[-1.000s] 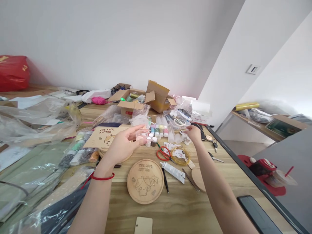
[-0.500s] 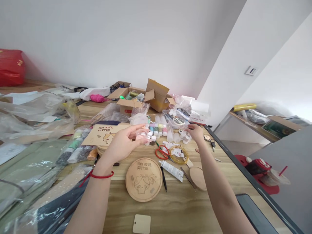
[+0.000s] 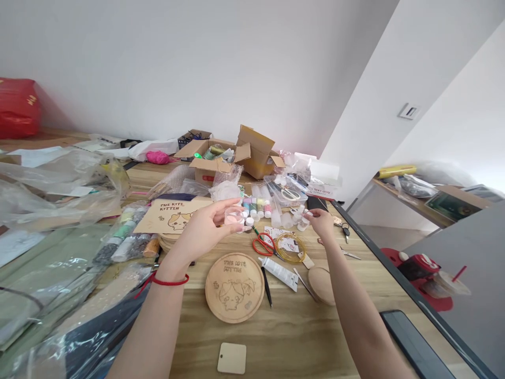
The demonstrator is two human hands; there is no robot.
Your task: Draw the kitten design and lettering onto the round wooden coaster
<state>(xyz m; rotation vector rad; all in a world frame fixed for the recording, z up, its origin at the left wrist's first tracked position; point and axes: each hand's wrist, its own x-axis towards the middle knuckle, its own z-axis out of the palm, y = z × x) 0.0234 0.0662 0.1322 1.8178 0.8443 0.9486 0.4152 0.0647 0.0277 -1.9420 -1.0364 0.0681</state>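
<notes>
My left hand [image 3: 205,231] holds a small clear jar [image 3: 234,217] with pink inside, gripped between thumb and fingers above the table. A row of small paint pots [image 3: 256,209] with white and coloured lids stands just beyond it. My right hand [image 3: 321,222] has its fingertips pinched close together beside a small white-capped clear pot [image 3: 302,221]. Whether anything lies between those fingers is too small to tell. Below my hands lies a round wooden plaque [image 3: 234,288] engraved with a cartoon kitten, and a square wooden tag [image 3: 231,358] lies nearer me.
Red-handled scissors [image 3: 263,245], a coil of gold wire [image 3: 291,247] and a white glue tube [image 3: 278,273] lie on the wooden table [image 3: 292,337]. An open cardboard box [image 3: 209,167] and plastic bags stand behind. A phone [image 3: 414,345] lies by the right edge.
The whole view has shifted slightly as my head moved. My right hand sits a little lower and further right. My left hand still holds the jar.
</notes>
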